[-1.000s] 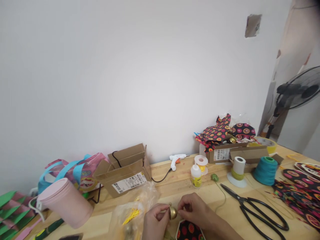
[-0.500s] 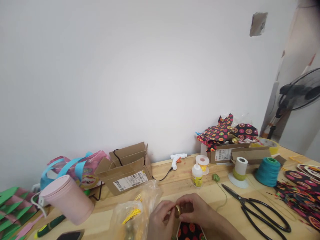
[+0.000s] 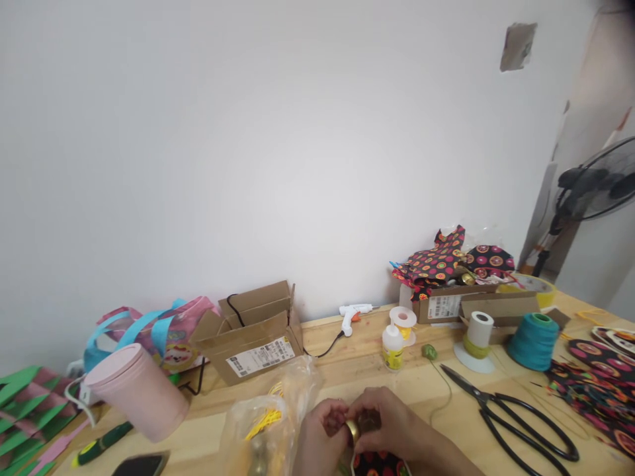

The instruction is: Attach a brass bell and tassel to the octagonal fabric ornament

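Observation:
At the bottom centre, my left hand point(image 3: 321, 436) and my right hand point(image 3: 391, 426) meet with bent fingers around a small round brass-coloured bell point(image 3: 352, 431). Fingertips of both hands press on it, and part of it is hidden behind them. Just under my right hand lies a dark fabric piece point(image 3: 380, 465) printed with red and orange round shapes, cut off by the frame's lower edge. Beside my left hand is a clear plastic bag point(image 3: 233, 433) holding yellow cord point(image 3: 262, 423) and round metallic pieces.
Large black-handled scissors point(image 3: 516, 416) lie at right, near a teal thread cone point(image 3: 532, 342). A glue bottle point(image 3: 392, 347), a white glue gun point(image 3: 351, 317) and an open cardboard box point(image 3: 253, 337) stand behind the hands. A pink cup point(image 3: 139, 396) is at left.
My fingers have shifted around the bell, and the fingertips of my two hands have moved slightly. More of the fabric piece is covered. The view has turned a little.

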The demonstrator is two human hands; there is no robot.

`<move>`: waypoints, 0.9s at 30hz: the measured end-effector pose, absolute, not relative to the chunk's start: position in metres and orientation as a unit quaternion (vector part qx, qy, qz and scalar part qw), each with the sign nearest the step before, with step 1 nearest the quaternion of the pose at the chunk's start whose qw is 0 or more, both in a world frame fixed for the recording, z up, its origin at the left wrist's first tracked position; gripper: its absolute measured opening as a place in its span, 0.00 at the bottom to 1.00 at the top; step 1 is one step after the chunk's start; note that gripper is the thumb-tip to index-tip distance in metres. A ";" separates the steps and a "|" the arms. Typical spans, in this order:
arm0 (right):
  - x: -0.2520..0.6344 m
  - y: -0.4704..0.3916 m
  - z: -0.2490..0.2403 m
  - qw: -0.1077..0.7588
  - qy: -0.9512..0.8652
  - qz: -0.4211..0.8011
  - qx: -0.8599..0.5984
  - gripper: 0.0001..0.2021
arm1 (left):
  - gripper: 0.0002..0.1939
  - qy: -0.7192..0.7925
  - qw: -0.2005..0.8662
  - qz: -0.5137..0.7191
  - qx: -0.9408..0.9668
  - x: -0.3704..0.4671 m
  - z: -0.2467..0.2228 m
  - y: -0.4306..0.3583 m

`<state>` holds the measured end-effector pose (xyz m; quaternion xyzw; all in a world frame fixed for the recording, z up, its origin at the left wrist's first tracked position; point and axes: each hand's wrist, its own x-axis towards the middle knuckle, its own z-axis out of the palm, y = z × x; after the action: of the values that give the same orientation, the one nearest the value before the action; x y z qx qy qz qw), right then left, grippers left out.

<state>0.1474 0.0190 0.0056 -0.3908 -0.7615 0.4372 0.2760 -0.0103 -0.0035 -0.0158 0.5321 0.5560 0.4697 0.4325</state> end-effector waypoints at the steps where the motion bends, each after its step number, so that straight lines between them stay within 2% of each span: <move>1: 0.147 0.019 0.007 0.273 -0.768 0.424 -0.395 0.18 | 0.12 0.554 0.437 0.472 0.529 -0.010 -0.016 -0.003; 9: 0.150 0.018 0.020 0.257 -0.802 0.347 -0.412 0.17 | 0.10 0.540 0.460 0.479 0.518 -0.009 -0.012 -0.003; 17: 0.152 0.020 0.019 0.279 -0.801 0.322 -0.421 0.16 | 0.13 0.574 0.409 0.389 0.593 -0.020 -0.003 -0.008; 20: 0.155 0.020 0.020 0.276 -0.789 0.339 -0.432 0.16 | 0.13 0.559 0.390 0.408 0.607 -0.023 0.011 -0.009; 24: 0.165 0.019 0.023 0.217 -0.779 0.413 -0.419 0.20 | 0.13 0.549 0.395 0.439 0.592 -0.025 0.033 -0.012; 27: 0.170 0.019 0.030 0.267 -0.766 0.441 -0.383 0.20 | 0.12 0.537 0.401 0.403 0.623 -0.021 0.048 -0.015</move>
<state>0.1698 0.0191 0.0295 -0.3831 -0.7664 0.4410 0.2672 -0.0208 -0.0152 0.0476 0.6230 0.5374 0.4030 0.4008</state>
